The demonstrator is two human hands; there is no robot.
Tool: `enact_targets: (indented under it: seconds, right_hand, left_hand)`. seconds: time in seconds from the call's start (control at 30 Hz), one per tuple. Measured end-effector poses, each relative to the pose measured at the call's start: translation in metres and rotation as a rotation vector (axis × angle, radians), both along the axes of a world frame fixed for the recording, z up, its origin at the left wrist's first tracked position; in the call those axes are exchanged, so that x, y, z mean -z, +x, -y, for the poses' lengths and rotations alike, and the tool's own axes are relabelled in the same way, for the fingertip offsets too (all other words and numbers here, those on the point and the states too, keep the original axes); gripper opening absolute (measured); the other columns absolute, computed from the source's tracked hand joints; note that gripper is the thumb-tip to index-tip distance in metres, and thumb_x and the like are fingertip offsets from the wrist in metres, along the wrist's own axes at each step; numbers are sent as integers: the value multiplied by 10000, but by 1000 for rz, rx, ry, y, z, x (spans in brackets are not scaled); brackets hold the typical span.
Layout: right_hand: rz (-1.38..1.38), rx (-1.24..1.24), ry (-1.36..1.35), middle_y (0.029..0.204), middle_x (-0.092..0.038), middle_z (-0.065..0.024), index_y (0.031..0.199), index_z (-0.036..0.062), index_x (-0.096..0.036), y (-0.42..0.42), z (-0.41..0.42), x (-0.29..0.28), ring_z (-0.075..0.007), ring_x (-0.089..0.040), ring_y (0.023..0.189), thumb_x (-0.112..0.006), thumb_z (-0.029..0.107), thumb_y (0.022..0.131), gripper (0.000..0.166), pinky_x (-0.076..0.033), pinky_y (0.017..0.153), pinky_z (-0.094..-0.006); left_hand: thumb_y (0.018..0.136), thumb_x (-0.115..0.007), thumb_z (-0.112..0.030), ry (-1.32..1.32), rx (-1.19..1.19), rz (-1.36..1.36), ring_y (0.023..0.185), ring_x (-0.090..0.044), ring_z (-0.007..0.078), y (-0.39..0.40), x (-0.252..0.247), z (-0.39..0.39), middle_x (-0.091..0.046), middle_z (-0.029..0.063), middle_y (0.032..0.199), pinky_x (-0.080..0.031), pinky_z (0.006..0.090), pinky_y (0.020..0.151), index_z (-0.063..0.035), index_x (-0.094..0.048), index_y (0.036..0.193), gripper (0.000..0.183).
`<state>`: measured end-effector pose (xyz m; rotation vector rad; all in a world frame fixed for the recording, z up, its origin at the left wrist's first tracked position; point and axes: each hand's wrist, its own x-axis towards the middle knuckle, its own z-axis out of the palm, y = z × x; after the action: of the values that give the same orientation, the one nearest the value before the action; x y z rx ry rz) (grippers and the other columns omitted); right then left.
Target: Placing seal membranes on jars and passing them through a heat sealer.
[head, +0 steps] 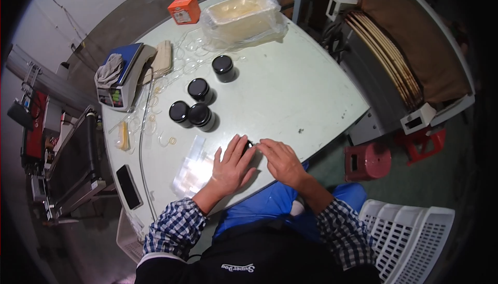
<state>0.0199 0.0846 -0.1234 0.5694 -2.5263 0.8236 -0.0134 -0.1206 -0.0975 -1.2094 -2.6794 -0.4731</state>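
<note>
My left hand [232, 165] lies over a small black jar [246, 148], its fingers stretched across it, so most of the jar is hidden. The thumb and fingers of my right hand [281, 162] come together at the jar's right side. Whether a bit of clear film is pinched there is too small to tell. Beside my left hand lies a shiny stack of clear plastic film [190, 177]. Farther up the table stand several black lidded jars, among them a single jar [223, 68], another jar [199, 90] and a touching pair, left jar [179, 113] and right jar [200, 116].
A plastic-lined tub [245, 17] and an orange box [184, 10] stand at the table's far end. Left are a weighing scale [120, 73], a cable [144, 144], a phone [128, 186] and loose clear rings [151, 122]. A heater-like machine [389, 58] and red stool [369, 161] are right.
</note>
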Motion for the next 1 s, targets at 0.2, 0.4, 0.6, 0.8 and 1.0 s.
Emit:
enact_targets:
  seconds: [0.2,0.4,0.6,0.8,1.0]
  right_hand:
    - [-17,62,-184,1138,-619,-200,1126,-52,-600,14,-1,37,-334,-613,1052,-528,-55,829,305,-501,915,-399]
    - [82,146,-120,1221,-552,-112,1241,39,-538,29,9,60,-267,-599,1033,-552,-11,779,466,-514,822,-376]
    - [-15,178,-117,1189,-532,-86,1216,55,-536,33,6,62,-251,-578,1037,-558,-16,756,466,-509,806,-358]
    - [27,161,-105,1185,-540,-92,1229,50,-533,32,3,64,-252,-575,1056,-550,-24,753,482,-511,818,-362]
    - [101,129,-170,1254,-499,-118,1303,45,-478,35,2,63,-272,-546,1110,-551,-5,782,529,-484,903,-385]
  left_hand:
    - [759,-715,-255,8,30,-5,1318,-366,426,1,17,-2,-383,246,1427,-309,583,965,-82,-525,1287,587]
    - [769,-690,-214,34,54,-230,1218,-468,418,12,14,-1,-474,264,1328,-376,534,939,-37,-481,1259,561]
    - [839,-646,-159,68,51,-123,1302,-386,424,8,12,-10,-411,237,1415,-349,538,974,-52,-515,1254,449]
    - [814,-684,-179,16,40,-19,1343,-326,403,7,9,-10,-378,246,1432,-290,544,1066,-35,-457,1340,591]
    - [753,-766,-257,517,-273,364,1307,-357,413,15,24,-7,-326,319,1413,-279,490,1103,111,-220,1416,935]
